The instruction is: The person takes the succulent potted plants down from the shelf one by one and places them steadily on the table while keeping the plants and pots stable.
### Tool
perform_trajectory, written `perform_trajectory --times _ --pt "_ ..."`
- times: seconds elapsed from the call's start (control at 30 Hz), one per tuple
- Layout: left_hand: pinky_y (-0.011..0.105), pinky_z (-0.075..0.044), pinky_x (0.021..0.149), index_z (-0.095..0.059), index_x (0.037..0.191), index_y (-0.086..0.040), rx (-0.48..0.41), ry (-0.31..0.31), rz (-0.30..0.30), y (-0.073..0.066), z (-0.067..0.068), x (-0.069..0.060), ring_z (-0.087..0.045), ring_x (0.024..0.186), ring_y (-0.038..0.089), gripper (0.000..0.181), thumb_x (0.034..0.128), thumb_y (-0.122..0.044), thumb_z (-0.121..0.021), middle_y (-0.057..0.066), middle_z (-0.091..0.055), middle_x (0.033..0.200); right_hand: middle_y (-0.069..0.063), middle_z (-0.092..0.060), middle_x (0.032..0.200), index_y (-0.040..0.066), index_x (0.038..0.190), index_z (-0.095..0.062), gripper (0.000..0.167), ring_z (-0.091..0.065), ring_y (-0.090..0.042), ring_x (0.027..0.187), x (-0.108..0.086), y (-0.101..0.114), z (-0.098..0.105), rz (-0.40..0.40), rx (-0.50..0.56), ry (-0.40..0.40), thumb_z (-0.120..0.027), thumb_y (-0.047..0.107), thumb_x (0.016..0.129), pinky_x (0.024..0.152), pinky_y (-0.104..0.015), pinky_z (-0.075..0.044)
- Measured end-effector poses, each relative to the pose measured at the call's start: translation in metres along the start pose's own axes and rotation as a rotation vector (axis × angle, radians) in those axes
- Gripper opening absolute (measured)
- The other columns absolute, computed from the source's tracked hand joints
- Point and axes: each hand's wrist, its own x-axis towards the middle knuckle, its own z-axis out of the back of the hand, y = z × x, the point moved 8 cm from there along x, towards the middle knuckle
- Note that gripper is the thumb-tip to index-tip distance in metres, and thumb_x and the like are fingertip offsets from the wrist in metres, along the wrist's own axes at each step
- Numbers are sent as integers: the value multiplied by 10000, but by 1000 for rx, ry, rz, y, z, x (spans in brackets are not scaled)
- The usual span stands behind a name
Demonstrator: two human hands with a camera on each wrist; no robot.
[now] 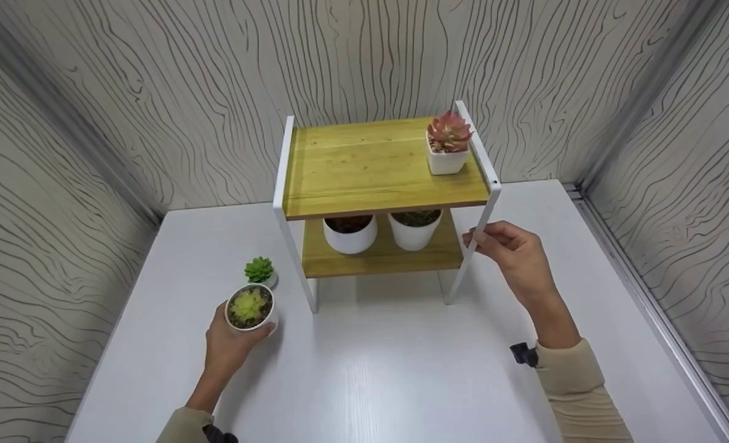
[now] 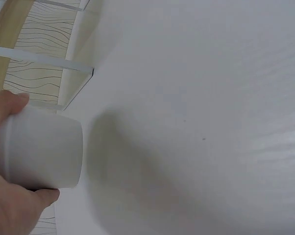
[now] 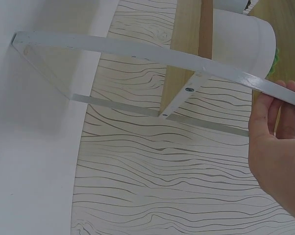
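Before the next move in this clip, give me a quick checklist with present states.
1. Left hand grips the potted yellow-green succulent: ok.
2. Right hand holds the rack's white upright: ok.
3. Upper shelf has bare space left of the red succulent: ok.
4. Held pot apart from the small green succulent: cannot tell; they overlap in the head view.
5. Lower-shelf plants fully visible from above: not ok; the upper shelf partly hides them.

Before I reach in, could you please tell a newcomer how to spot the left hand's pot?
Start at the two-tier wooden shelf and look left, to the left hand. It holds the round white pot, whose yellow-green rosette is paler than the green succulent just behind it.
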Motion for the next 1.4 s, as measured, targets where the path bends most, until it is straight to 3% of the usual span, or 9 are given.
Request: perform_trajectory --times 0.17,0.5,1.0,1.4 --pt "590 -448 1175 -359 1550 46 -3 -6 16 3 0 4 -480 1454 433 1016 770 -247 -939 282 -497 1540 -106 -789 1079 -164 1221 -628 424 -758 -202 1101 0 1 0 8 -8 5 -721 191 1009 1022 -258 -594" --pt "608 -412 1210 -311 1570 69 -6 -6 44 12 -1 10 -441 1477 457 1049 785 -259 -924 305 -447 1566 -120 -778 1101 -100 1203 -671 377 -750 -199 1118 -1 1 1 -3 -37 4 -720 221 1012 1029 -245 -586" --pt "600 -432 1196 -313 1577 60 -41 -15 30 16 -12 9 -462 1471 455 1021 803 -227 -913 299 -468 1560 -87 -801 1041 -110 1168 -685 324 -766 -190 1082 -1 1 1 21 7 -2 -723 168 1006 1019 -288 -602" --pt "605 -409 1215 -294 1587 36 -36 -19 31 19 -14 8 -442 1487 448 1032 802 -228 -910 283 -452 1574 -219 -760 1122 -121 1209 -663 375 -746 -277 1129 -2 0 1 13 -20 -6 -720 190 1009 1036 -289 -594"
